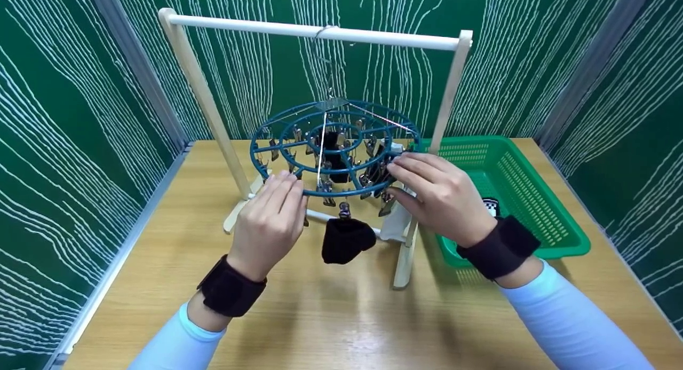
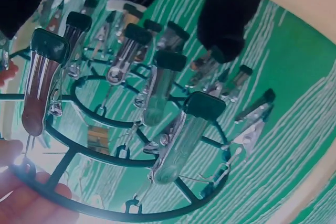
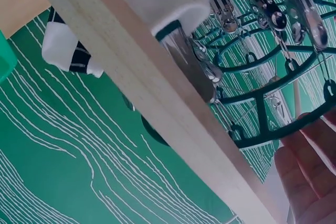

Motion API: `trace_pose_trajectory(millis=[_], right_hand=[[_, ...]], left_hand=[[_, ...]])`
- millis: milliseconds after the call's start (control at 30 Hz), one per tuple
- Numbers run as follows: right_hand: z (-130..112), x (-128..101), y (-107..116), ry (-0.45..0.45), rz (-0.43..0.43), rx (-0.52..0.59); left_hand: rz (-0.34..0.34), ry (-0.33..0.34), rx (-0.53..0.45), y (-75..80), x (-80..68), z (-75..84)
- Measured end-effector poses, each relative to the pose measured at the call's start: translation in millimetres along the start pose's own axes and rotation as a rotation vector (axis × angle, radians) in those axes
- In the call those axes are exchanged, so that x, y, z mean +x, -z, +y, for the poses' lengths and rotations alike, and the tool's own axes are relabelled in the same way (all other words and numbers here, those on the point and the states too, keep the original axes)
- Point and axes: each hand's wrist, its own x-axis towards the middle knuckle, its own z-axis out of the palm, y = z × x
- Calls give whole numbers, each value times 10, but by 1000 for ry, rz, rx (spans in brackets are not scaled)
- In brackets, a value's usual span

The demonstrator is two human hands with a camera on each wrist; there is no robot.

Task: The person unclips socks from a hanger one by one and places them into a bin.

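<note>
A round blue-green clip hanger (image 1: 357, 191) hangs by its hook from a white bar, with metal clips around its rings. My left hand (image 1: 272, 220) grips the front left of the outer rim; in the left wrist view its fingers (image 2: 31, 203) lie against the ring. On the front right, my right hand (image 1: 443, 194) holds the rim between fingers and thumb. A black sock (image 1: 347, 242) dangles from a front clip, and another black piece (image 1: 336, 159) hangs near the middle. White fabric (image 1: 397, 220) hangs at the right, partly behind my right hand.
The wooden stand (image 1: 205, 103) carries the white bar (image 1: 256, 29) across its top. To the right, a green basket (image 1: 533, 199) holds a black-and-white item (image 1: 491, 205), partly covered by my right hand. Green walls with white lines enclose the wooden table (image 1: 341, 316).
</note>
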Motion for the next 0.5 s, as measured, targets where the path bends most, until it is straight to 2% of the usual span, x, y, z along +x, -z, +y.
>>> trace_pose_trajectory(millis=[267, 400, 500], right_hand=[[8, 20, -22, 58, 6, 2], [2, 33, -20, 74, 6, 13], [-9, 45, -23, 76, 8, 15]], left_hand=[[-13, 60, -72, -34, -52, -45], [10, 90, -100, -43, -64, -48], [43, 86, -112, -41, -63, -33]])
